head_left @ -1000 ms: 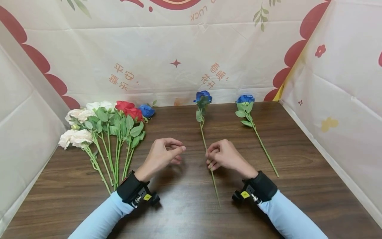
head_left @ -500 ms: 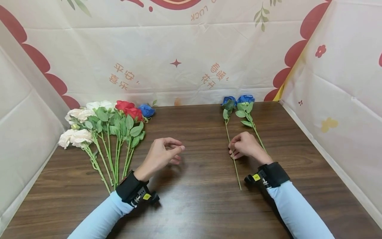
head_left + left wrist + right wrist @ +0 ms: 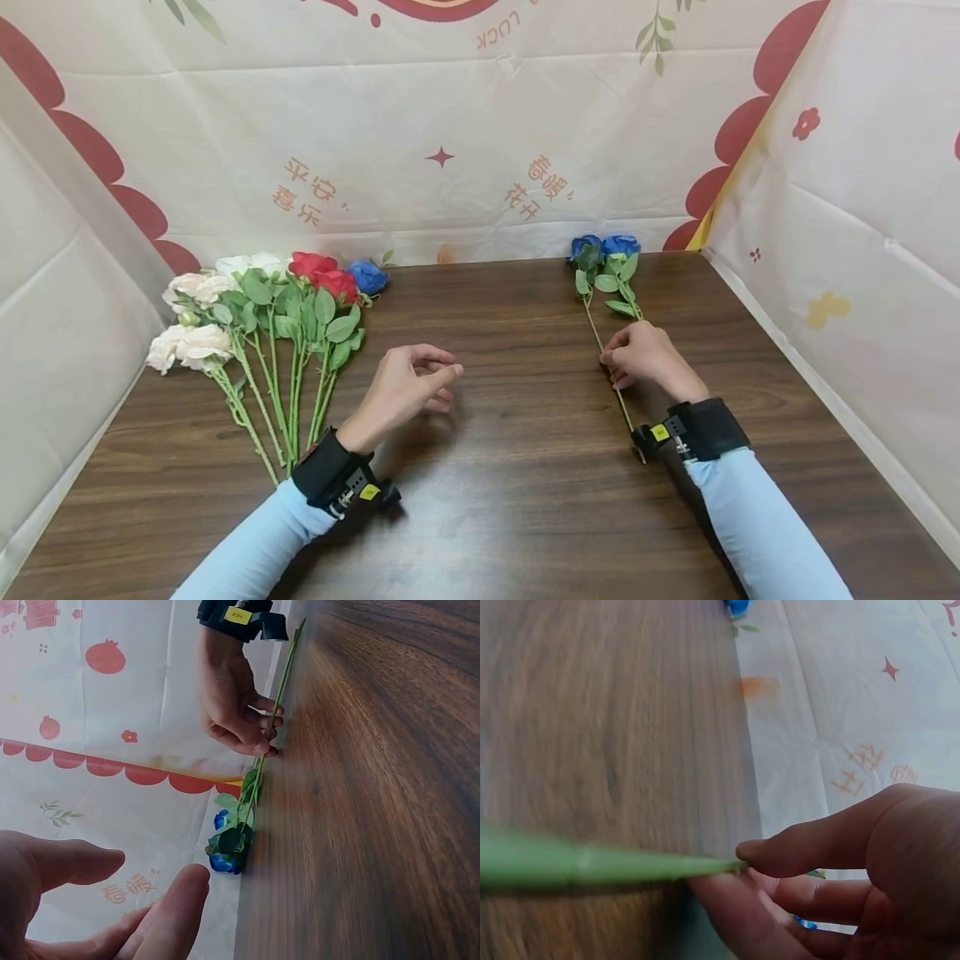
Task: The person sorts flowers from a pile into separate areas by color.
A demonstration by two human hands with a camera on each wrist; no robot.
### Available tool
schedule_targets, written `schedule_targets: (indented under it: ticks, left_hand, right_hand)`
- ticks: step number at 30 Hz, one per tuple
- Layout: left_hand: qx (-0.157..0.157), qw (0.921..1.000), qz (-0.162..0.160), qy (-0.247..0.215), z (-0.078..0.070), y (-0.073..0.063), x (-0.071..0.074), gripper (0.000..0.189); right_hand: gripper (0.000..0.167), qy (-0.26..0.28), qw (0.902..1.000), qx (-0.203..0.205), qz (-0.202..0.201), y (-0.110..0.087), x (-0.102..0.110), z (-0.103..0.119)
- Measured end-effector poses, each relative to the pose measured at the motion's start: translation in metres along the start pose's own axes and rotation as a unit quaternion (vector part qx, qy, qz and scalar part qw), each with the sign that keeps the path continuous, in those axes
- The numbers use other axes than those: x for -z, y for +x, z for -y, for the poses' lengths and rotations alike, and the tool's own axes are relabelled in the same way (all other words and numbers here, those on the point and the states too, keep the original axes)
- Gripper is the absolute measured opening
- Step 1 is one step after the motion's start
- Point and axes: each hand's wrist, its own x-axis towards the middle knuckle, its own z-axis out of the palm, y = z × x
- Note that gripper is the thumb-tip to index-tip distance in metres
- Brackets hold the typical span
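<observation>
My right hand (image 3: 647, 360) pinches the green stem (image 3: 615, 862) of a blue rose (image 3: 585, 248) between thumb and fingers. That rose lies with its bloom toward the back edge of the table. Touching or nearly touching its bloom is a second blue rose (image 3: 622, 246), whose lower stem is hidden behind the right hand and wrist. Both blooms also show in the left wrist view, where the nearer blue rose (image 3: 225, 862) overlaps the other. Left of centre, my left hand (image 3: 405, 387) hovers over the table with fingers loosely bent and nothing between them.
At the left of the brown wooden table (image 3: 480, 500) lies a fan of stems with white roses (image 3: 202, 343), red roses (image 3: 322, 273) and another blue rose (image 3: 369, 277). A printed white cloth (image 3: 442, 108) stands along the back and sides.
My right hand has carried the pinched blue rose rightward from the middle of the table to beside the other blue rose. The left hand has hardly moved.
</observation>
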Motion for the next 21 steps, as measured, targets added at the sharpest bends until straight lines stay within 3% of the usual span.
schedule_targets:
  ticks: [9,21]
  left_hand:
    - [-0.001,0.9999,-0.001,0.013,0.001,0.001,0.001,0.031]
    - [-0.010,0.9987,0.002,0.049,0.004,0.001,0.002,0.035]
  right_hand:
    - [0.022,-0.072,0.9971,-0.012,-0.021,-0.003,0.008,-0.005]
    - [0.013,-0.088,0.9946,-0.029,-0.046,0.000,0.010,-0.014]
